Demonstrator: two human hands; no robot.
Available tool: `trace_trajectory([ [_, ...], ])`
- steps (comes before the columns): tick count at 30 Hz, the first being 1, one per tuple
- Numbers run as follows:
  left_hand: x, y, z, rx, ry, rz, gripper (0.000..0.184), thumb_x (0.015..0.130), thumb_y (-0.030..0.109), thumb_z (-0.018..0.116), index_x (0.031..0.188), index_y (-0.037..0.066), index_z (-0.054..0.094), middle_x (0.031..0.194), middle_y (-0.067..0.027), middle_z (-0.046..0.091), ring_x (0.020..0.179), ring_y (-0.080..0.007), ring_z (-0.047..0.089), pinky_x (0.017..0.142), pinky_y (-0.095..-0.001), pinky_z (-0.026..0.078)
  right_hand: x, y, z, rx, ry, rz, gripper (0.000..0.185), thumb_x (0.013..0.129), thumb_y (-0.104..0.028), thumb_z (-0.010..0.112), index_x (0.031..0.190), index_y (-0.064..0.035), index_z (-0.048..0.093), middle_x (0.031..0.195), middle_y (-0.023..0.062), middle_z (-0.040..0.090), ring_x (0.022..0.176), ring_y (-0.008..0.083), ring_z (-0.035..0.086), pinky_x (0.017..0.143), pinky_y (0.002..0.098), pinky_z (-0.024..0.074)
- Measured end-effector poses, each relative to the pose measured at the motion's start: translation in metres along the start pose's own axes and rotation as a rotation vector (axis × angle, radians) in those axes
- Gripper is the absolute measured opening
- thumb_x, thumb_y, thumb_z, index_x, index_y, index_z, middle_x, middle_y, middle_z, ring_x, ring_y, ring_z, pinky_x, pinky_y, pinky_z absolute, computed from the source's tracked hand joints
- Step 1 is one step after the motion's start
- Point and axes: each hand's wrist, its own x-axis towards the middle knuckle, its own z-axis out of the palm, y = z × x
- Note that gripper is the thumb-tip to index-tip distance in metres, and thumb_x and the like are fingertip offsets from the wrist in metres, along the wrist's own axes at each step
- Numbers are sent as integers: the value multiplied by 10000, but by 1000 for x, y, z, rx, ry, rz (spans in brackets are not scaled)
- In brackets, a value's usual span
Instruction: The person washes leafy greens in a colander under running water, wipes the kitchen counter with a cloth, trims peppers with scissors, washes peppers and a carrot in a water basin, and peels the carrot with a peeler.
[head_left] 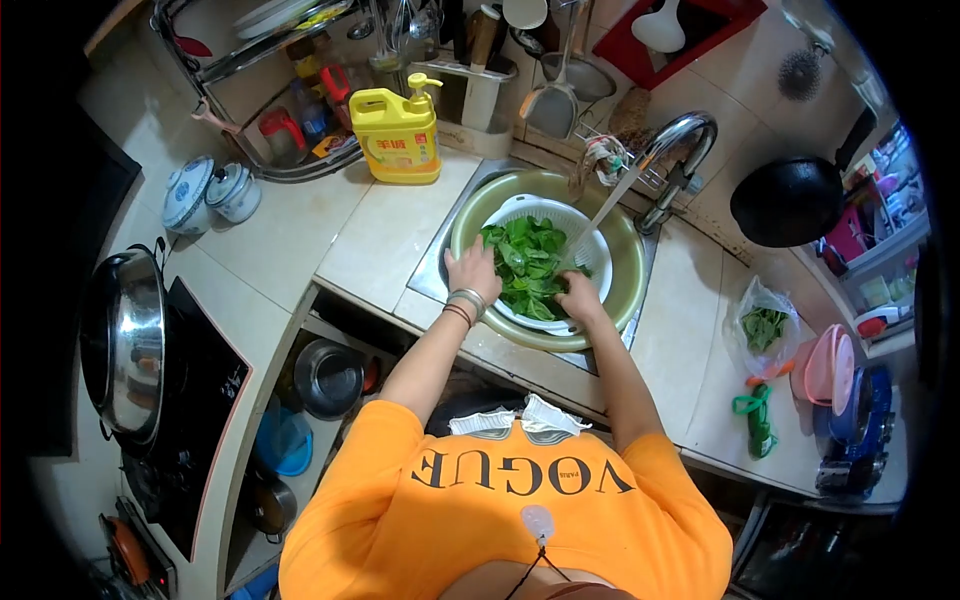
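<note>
Green leafy vegetables (527, 262) lie in a white colander (598, 245), which sits inside a larger yellow-green basin (632, 275) in the sink. Water runs from the chrome faucet (690, 125) into the colander. My left hand (473, 270), with bracelets at the wrist, is at the colander's left side against the leaves; its fingertips are partly hidden, and whether it grips anything is unclear. At the lower right of the colander, my right hand (579, 298) touches the leaves with fingers bent, their tips partly hidden among the greens.
A yellow soap bottle (398, 140) stands left behind the sink. Farther left are lidded pots (233, 192) and a large steel pan (135, 345) on the stove. On the right are a bag of greens (765, 325), a green bottle (760, 420) and a pink basket (825, 368).
</note>
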Motion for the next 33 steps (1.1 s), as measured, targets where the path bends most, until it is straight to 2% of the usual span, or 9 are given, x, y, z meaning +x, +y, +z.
trace_trajectory([
  [3, 5, 1, 1, 66, -66, -1, 520, 673, 243, 639, 1146, 99, 478, 1315, -107, 327, 1159, -223, 379, 966, -530, 206, -4, -8, -6, -26, -47, -1, 343, 645, -77, 606, 988, -67, 591, 1047, 185, 526, 968, 329, 506, 858, 364, 395],
  [6, 2, 2, 1, 18, 21, 25, 392, 667, 162, 578, 1045, 64, 538, 1297, -119, 350, 1120, -220, 415, 955, -528, 220, 3, 0, 0, -56, -47, -4, 332, 621, -66, 618, 953, -62, 603, 994, 173, 546, 899, 311, 534, 784, 362, 427],
  [11, 3, 3, 0, 44, -20, 12, 400, 673, 178, 585, 1056, 73, 537, 1302, -111, 344, 1112, -216, 423, 959, -526, 217, 16, 15, 12, -24, 10, 28, 235, 600, -121, 681, 792, -24, 588, 875, 191, 569, 829, 334, 542, 735, 362, 426],
  [18, 3, 1, 0, 54, -47, -4, 465, 673, 233, 635, 1106, 103, 523, 1320, -86, 321, 1122, -217, 415, 968, -511, 219, 21, 11, 10, -77, -78, 49, 251, 612, -183, 690, 731, -10, 553, 837, 203, 563, 798, 337, 541, 683, 383, 420],
  [24, 3, 1, 0, 55, -47, 10, 450, 675, 226, 631, 1095, 100, 533, 1315, -91, 326, 1133, -215, 404, 967, -515, 219, 19, 12, 9, -97, -23, 33, 182, 627, -120, 636, 752, -12, 559, 796, 191, 569, 823, 333, 550, 723, 384, 429],
  [27, 2, 2, -1, 54, -51, 8, 446, 677, 226, 629, 1094, 101, 534, 1312, -93, 330, 1134, -215, 402, 965, -519, 219, 19, 8, 7, -70, -81, 159, 244, 618, -105, 621, 838, -23, 554, 912, 198, 553, 869, 345, 538, 778, 381, 424],
  [30, 3, 2, -1, 2, 1, 18, 329, 684, 182, 581, 992, 67, 569, 1294, -109, 357, 1109, -221, 420, 966, -526, 200, 17, -2, 5, -74, 93, 193, 362, 626, -82, 601, 984, -72, 552, 1115, 198, 478, 989, 341, 483, 855, 382, 394],
  [32, 5, 3, 0, 107, -72, -11, 442, 666, 219, 629, 1083, 97, 545, 1307, -97, 339, 1133, -212, 405, 964, -521, 219, 22, -4, 8, -135, 92, 107, 662, 606, -173, 679, 1209, -148, 407, 1309, 190, 269, 1137, 358, 352, 934, 420, 329],
  [33, 5, 3, 1, 104, -77, -6, 408, 670, 195, 606, 1060, 88, 555, 1307, -106, 340, 1134, -208, 405, 965, -519, 220, 26, -8, 10, -139, 92, 95, 662, 606, -173, 679, 1209, -148, 407, 1309, 190, 269, 1137, 358, 352, 934, 420, 329],
])
